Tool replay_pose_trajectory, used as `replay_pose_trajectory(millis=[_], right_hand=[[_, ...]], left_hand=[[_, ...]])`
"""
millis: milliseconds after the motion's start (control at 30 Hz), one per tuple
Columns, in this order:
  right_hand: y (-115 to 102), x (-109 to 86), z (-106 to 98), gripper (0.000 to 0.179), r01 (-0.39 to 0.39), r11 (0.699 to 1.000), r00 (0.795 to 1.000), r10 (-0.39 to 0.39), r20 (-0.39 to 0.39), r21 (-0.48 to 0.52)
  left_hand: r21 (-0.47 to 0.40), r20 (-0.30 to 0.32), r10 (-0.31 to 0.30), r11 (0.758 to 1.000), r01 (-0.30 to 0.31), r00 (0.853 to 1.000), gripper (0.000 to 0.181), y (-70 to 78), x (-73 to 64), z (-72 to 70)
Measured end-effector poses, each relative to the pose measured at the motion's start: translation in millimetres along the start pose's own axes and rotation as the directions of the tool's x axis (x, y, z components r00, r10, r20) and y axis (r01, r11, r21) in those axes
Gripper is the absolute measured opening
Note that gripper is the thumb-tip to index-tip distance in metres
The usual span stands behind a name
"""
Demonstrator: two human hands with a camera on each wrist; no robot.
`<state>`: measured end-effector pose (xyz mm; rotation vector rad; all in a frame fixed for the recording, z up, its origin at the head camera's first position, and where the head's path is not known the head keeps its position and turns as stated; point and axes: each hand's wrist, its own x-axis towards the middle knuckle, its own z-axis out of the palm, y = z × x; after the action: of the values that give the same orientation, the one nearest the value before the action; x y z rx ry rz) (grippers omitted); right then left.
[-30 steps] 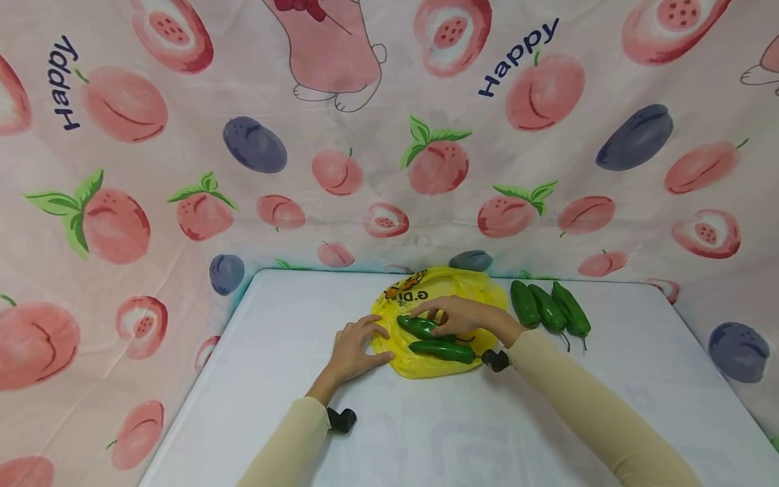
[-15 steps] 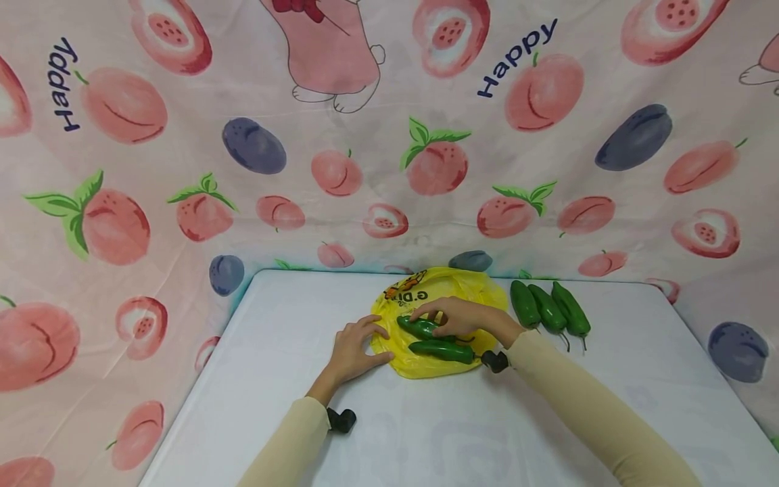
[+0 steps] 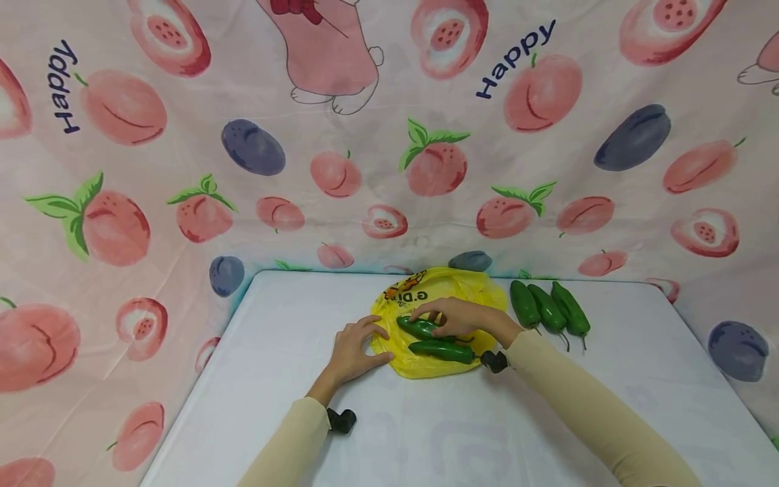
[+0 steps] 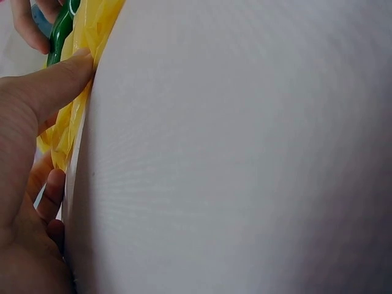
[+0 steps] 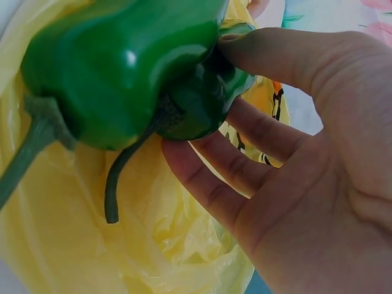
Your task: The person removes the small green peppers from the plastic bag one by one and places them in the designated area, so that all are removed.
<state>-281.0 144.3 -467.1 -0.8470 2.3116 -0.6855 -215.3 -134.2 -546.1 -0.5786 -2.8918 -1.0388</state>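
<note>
Two shiny green peppers lie side by side on a crumpled yellow plastic bag (image 3: 420,370). My right hand (image 3: 456,314) reaches from the right and grips the farther pepper (image 3: 420,329). In the right wrist view its thumb and fingers are on opposite sides of that pepper (image 5: 196,104). The nearer pepper (image 3: 441,350) lies right beside it, its stem toward the right. My left hand (image 3: 351,348) rests at the bag's left edge, thumb and fingers spread apart. In the left wrist view the left thumb (image 4: 61,82) touches the yellow plastic.
Three more green peppers (image 3: 550,310) lie in a row on the white table (image 3: 292,325), right of the bag near the back edge. A pink fruit-print cloth (image 3: 377,182) hangs behind and around the table.
</note>
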Motion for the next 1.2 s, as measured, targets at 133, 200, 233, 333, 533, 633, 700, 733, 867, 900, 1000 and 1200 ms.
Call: replay_pose_trajectory(millis=[133, 200, 233, 333, 533, 633, 700, 733, 867, 900, 1000, 1200], right_hand=[[1.2, 0.2, 1.8, 0.047, 0.0, 1.0, 1.0, 0.0, 0.005, 0.011], [2.3, 0.4, 2.7, 0.047, 0.005, 1.0, 1.0, -0.005, 0.01, 0.011], [2.7, 0.3, 3.0, 0.047, 0.006, 1.0, 1.0, -0.006, 0.01, 0.01], [2.5, -0.4, 2.1, 0.046, 0.01, 1.0, 1.0, -0.01, -0.002, 0.011], [0.0, -5.4, -4.4, 0.046, 0.011, 1.0, 1.0, -0.011, -0.029, 0.005], [-1.7, -9.5, -9.5, 0.048, 0.032, 0.999, 0.998, -0.033, -0.06, -0.031], [-2.5, -12.0, -13.3, 0.049, 0.059, 0.997, 0.994, -0.064, -0.087, -0.057], [-3.0, -13.2, -15.3, 0.049, 0.077, 0.994, 0.991, -0.084, -0.1, -0.072], [-6.3, -19.8, -23.2, 0.05, 0.131, 0.984, 0.977, -0.149, -0.155, -0.117], [-7.4, -21.5, -25.2, 0.05, 0.142, 0.982, 0.973, -0.162, -0.166, -0.124], [-12.1, -27.4, -31.2, 0.05, 0.148, 0.981, 0.965, -0.171, -0.197, -0.127], [-14.8, -37.7, -37.0, 0.051, 0.111, 0.983, 0.96, -0.145, -0.24, -0.149]], left_hand=[[-0.008, 0.003, 0.011, 1.0, -0.011, 1.0, 0.031, -1.3, -1.9, 3.4], [-0.014, 0.006, 0.015, 1.0, -0.015, 1.0, 0.031, -1.5, -3.1, 4.9], [-0.015, 0.006, 0.017, 1.0, -0.017, 1.0, 0.031, -1.7, -3.5, 5.5], [-0.017, -0.005, 0.025, 1.0, -0.025, 1.0, 0.032, -1.6, -3.7, 6.2], [-0.02, 0.001, 0.019, 1.0, -0.019, 1.0, 0.031, -1.6, -2.3, 5.0], [-0.013, 0.005, 0.014, 1.0, -0.014, 1.0, 0.031, -2.2, -1.6, 4.4], [-0.013, -0.001, 0.018, 1.0, -0.018, 1.0, 0.03, -2.3, -1.2, 3.9], [-0.013, -0.003, 0.02, 1.0, -0.02, 1.0, 0.03, -2.4, -1.0, 3.5], [-0.02, -0.004, 0.023, 1.0, -0.024, 1.0, 0.03, -2.2, -0.6, 1.7], [-0.021, -0.003, 0.024, 1.0, -0.024, 1.0, 0.03, -2.1, -0.6, 1.2], [-0.013, -0.003, 0.028, 1.0, -0.028, 1.0, 0.031, -2.1, -0.3, 0.3], [-0.012, 0.001, 0.024, 1.0, -0.024, 1.0, 0.032, -1.8, 0.3, -1.4]])
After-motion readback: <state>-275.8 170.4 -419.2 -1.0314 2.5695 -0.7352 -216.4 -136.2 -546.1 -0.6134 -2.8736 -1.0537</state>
